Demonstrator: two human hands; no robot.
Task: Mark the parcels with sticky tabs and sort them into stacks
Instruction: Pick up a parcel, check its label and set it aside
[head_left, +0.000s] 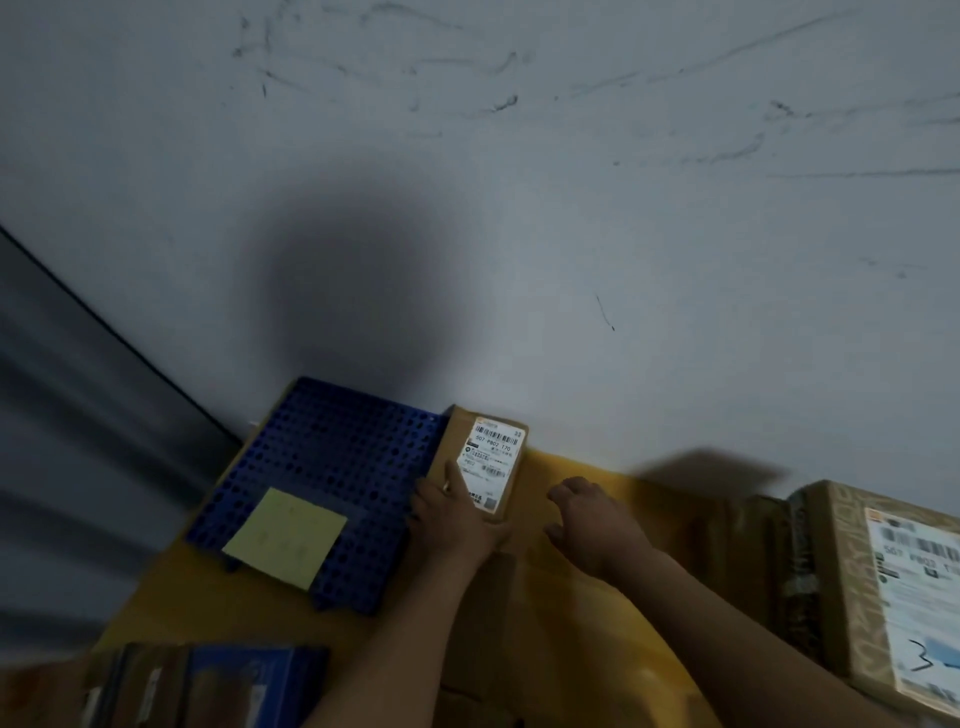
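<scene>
Centrally | left grip (457, 519) clasping small parcel (491, 457) at near end | right grip (592, 522) loose, empty, beside it | right-edge parcel (883, 571) blurred, cropped

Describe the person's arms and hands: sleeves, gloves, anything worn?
Both forearms bare to the frame edge: no sleeves, gloves, watch or wristband on the left hand or right hand. Too blurred to rule out a ring.
</scene>
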